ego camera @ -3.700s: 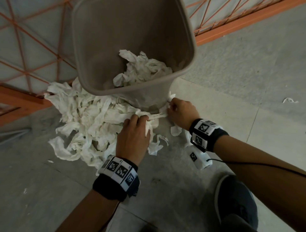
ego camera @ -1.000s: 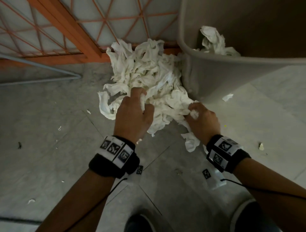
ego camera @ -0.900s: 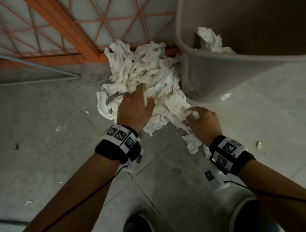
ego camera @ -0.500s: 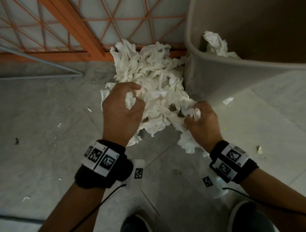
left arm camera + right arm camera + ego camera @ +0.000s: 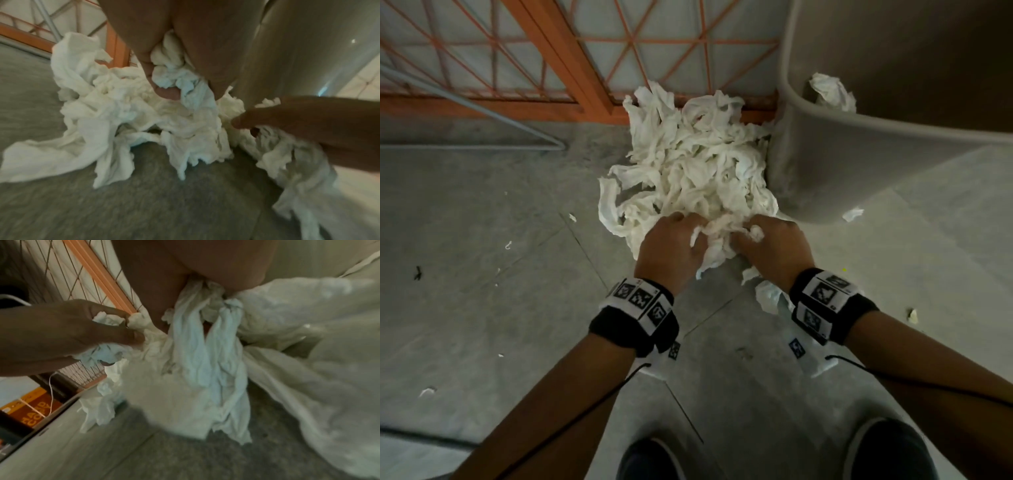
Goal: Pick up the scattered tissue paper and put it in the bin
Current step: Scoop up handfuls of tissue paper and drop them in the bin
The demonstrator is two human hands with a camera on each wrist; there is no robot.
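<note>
Tissue paper (image 5: 698, 171): white heap, centre frame, against the bin (image 5: 859, 164) at upper right.
Left hand (image 5: 667, 255): clutching the heap's near edge.
Right hand (image 5: 774, 250): clutching tissue beside it.

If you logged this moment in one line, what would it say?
left hand: grips tissue paper | right hand: grips same pile | bin: beside pile, some tissue inside | step: gathering, not yet binned

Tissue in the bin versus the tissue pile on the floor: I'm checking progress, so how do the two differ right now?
The tissue in the bin is a small wad showing above the bin rim; the tissue pile on the floor is far larger and spreads against the bin's outer wall. The binned wad lies untouched, while the left hand and right hand grip the pile's near edge. Both are crumpled white paper.
</note>
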